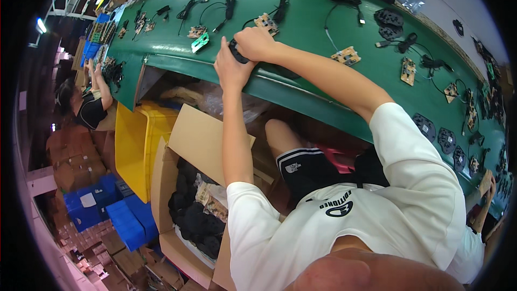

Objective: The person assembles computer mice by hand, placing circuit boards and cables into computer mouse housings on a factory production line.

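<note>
At the near edge of the green bench (pixel 301 99), my left hand (pixel 232 69) and my right hand (pixel 257 44) are closed together around a black, rounded plastic part (pixel 237 53), which looks like a computer mouse shell. My fingers cover most of it. Just beyond my right hand lies a tan circuit board (pixel 266 23) with a coiled black cable (pixel 281 11). To the left of my hands rests a bright green circuit board (pixel 200 42), beside another tan board (pixel 195 32).
More boards with USB cables (pixel 346 56) and black mouse shells (pixel 424 127) are spread along the bench. Below it stand a yellow bin (pixel 132 145) and an open cardboard box (pixel 161 194) of black parts. Co-workers sit at far left (pixel 94 109) and right (pixel 471 250).
</note>
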The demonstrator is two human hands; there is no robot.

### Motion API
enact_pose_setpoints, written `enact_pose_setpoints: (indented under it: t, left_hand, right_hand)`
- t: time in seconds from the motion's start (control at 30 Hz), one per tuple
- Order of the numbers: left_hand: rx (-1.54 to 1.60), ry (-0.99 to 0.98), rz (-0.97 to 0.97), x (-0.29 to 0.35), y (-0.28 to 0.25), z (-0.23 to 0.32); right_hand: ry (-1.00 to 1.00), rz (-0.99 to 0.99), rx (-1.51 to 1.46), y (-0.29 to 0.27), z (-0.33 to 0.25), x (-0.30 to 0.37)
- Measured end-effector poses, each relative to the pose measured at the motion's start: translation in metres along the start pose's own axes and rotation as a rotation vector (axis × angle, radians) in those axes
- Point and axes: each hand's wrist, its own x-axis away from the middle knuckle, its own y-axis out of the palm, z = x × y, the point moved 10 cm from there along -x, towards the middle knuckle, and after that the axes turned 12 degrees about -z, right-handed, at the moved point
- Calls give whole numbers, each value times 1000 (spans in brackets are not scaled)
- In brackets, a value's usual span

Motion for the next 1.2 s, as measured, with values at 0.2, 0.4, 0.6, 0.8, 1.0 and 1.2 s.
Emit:
enact_pose_setpoints:
  t: [0.2, 0.4, 0.6, 0.8, 1.0, 1.2]
  left_hand:
    - [-68, -9, 65, 6, -9, -8]
    - [-85, -10, 39, 5, -11, -4]
    - [-64, -21, 13, 4, -10, 1]
    - [-62, 31, 44, 5, -16, 8]
    - [-84, 115, 38, 0, -7, 0]
    - [157, 359, 116, -9, -26, 76]
  right_hand:
    - [-19, -143, 34, 10, -2, 1]
    - [-60, -131, 33, 16, 1, 2]
    - [-102, -91, 95, 13, -4, -10]
    - [-56, -222, 174, 15, -4, -6]
    - [-195, -143, 195, -18, -6, 41]
    - [-59, 136, 71, -149, 101, 208]
